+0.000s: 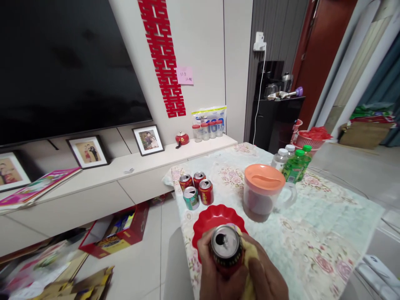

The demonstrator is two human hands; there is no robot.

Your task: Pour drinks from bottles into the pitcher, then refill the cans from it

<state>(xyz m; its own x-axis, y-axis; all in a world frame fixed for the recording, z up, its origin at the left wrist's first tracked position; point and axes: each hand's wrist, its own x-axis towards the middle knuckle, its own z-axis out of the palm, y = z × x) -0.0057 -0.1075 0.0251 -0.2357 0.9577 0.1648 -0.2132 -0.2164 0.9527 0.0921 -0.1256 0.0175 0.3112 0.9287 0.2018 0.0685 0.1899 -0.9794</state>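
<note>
An opened drink can (225, 241) with a dark rim and reddish side is held upright above a red scalloped dish (215, 214). My left hand (208, 271) wraps round the can from the left and below. On the can's right, my right hand (265, 271) presses a yellow cloth (251, 254) against its side; the fingers are closed on the cloth. Beyond the dish stand several opened cans, among them a red can (206, 191) and a teal can (191, 198). A clear pitcher (261, 204) with an orange lid stands to the right of the dish.
A floral tablecloth (300, 233) covers the table. Green-capped bottles (295, 166) and clear bottles (279, 158) stand behind the pitcher. Along the wall, a low cabinet (150, 162) bears photo frames and red-lidded jars (204, 132). An open red box (117, 229) lies on the floor at left.
</note>
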